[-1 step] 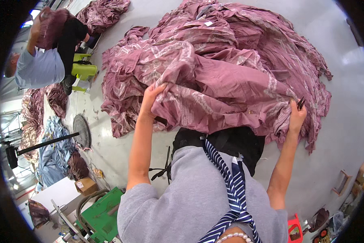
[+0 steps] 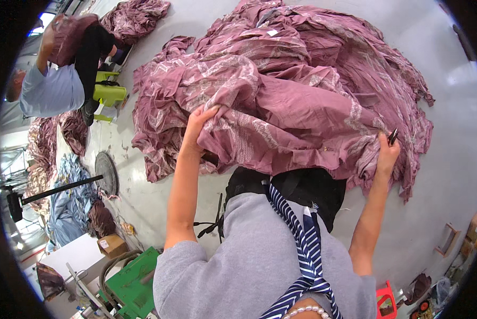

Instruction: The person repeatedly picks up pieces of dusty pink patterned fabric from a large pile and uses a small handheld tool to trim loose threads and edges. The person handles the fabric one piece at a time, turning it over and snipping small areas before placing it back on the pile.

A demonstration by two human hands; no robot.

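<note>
A large heap of mauve fabric with pale printed bands is spread in front of me, its near edge over my lap. At the left, my left hand is closed on a fold of this fabric. My right hand grips the fabric's edge farther right. Small black thread snips stick up from the same right hand. Between my hands the fabric hangs in a loose, wrinkled span. The fingertips beneath the cloth are partly hidden.
Another person sits at the upper left, holding dark mauve cloth, by a green stool. A black stand with a round base is at the left. Green machinery and a red stool are behind me.
Both hands keep their hold in nearly the same place. The tips of the snips in my right hand look closer together.
</note>
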